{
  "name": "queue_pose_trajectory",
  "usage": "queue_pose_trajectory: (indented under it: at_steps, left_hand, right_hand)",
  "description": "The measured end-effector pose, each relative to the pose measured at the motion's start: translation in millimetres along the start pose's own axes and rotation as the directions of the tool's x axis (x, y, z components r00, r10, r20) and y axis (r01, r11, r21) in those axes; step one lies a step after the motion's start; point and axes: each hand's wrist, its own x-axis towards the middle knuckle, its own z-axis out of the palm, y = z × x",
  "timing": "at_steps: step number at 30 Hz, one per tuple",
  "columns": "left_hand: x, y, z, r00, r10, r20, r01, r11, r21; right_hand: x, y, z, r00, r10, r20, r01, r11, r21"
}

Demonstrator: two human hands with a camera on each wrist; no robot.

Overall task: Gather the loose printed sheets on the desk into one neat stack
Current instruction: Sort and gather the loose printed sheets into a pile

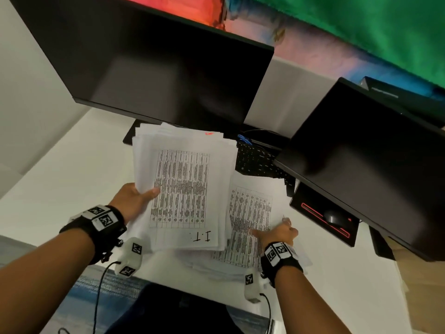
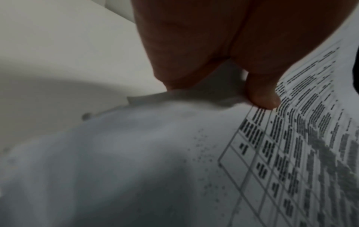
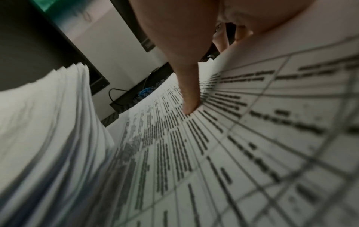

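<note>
Between left grip's point(image 1: 134, 201) thumb and fingers, sheet stack's point(image 1: 183, 189) left edge.

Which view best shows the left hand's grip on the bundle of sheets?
The head view: the left hand holds the bundle of sheets at its edge, thumb on top. Left wrist shows only the thumb; right wrist only the bundle's edges.

office | two monitors point(image 1: 168, 68), keyboard point(image 1: 255, 161), mouse point(image 1: 333, 216) (white desk point(image 1: 60, 169))

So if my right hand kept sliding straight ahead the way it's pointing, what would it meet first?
Probably the held stack in your left hand. Your right hand lies on the desk sheet, thumb aimed that way; depth is unclear.
</note>
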Motion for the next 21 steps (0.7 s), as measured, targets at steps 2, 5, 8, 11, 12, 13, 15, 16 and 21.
queue_pose_trajectory:
  at_steps: [2, 5, 8, 11, 12, 13, 15, 16, 21]
  left_hand:
    - [-3, -1, 0, 1.000, -0.025, 0.006, 0.025, 1.000, 0.018]
    - [-5, -2, -1, 0.997, -0.059, 0.039, 0.058, 0.998, 0.040]
    - [7, -12, 2, 0.992, -0.103, 0.076, 0.096, 0.991, 0.093]
    - [14, -20, 13, 0.977, -0.121, 0.178, 0.107, 0.990, 0.090]
    - [15, -21, 18, 0.975, -0.119, 0.186, 0.106, 0.991, 0.079]
    - [17, -22, 23, 0.974, -0.128, 0.188, 0.117, 0.991, 0.071]
    - [19, -21, 32, 0.976, -0.146, 0.161, 0.127, 0.985, 0.120]
    - [19, -20, 36, 0.978, -0.133, 0.158, 0.111, 0.984, 0.142]
    - [19, -17, 47, 0.979, -0.066, 0.195, 0.036, 0.987, 0.157]
  right_hand:
    - [-1, 0, -6, 1.000, -0.009, -0.009, 0.010, 0.998, 0.055]
    - [-9, -5, -20, 0.993, -0.108, -0.053, 0.110, 0.993, 0.038]
    - [-28, -17, -41, 0.950, -0.290, -0.116, 0.291, 0.957, -0.012]
    - [-50, -37, -77, 0.866, -0.458, -0.199, 0.434, 0.888, -0.153]
    - [-58, -45, -91, 0.826, -0.506, -0.247, 0.472, 0.862, -0.186]
    - [-66, -52, -106, 0.777, -0.552, -0.301, 0.511, 0.834, -0.208]
    - [-81, -64, -135, 0.690, -0.601, -0.403, 0.571, 0.794, -0.209]
    - [-85, -69, -148, 0.660, -0.608, -0.441, 0.593, 0.782, -0.191]
    - [-92, -83, -184, 0.690, -0.546, -0.475, 0.667, 0.734, 0.126]
